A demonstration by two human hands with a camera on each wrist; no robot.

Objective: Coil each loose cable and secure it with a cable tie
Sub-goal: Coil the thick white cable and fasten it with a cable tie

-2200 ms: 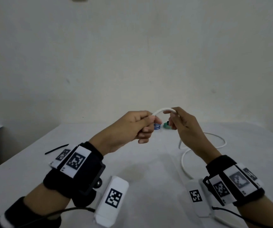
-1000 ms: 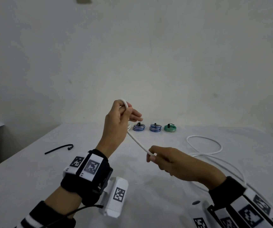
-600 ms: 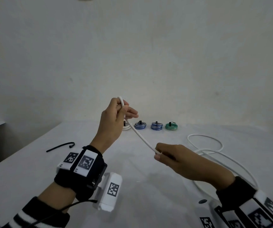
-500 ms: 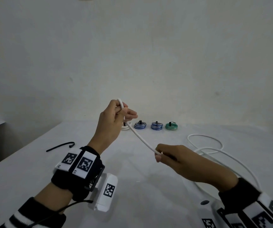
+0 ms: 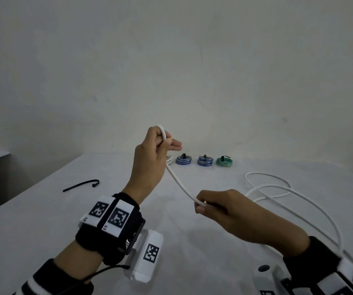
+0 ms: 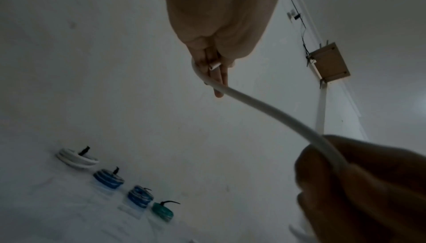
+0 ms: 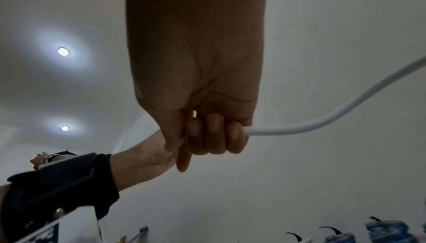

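Four cables are already lying finished in a row at the far edge of the bench (image 5: 192,241) — a white coil (image 6: 76,158), two blue coils (image 5: 183,160) (image 5: 205,161) and a green coil (image 5: 224,161), each standing tied with a short black tail sticking up. The white cable (image 5: 179,184) is the one being worked now, and by my reading it is only at its first turn: the left hand (image 5: 150,158) is pinching its end up in the air, bent over the fingers, while the right hand (image 5: 220,209) is clenching around the run lower down, so a short stretch is hanging taut between them. Most of its length is still sprawling in loose loops on the bench to the right. A black cable tie (image 5: 80,185) is waiting unused, well apart on the left — likely meant for this cable. No containers are showing anywhere in these views.
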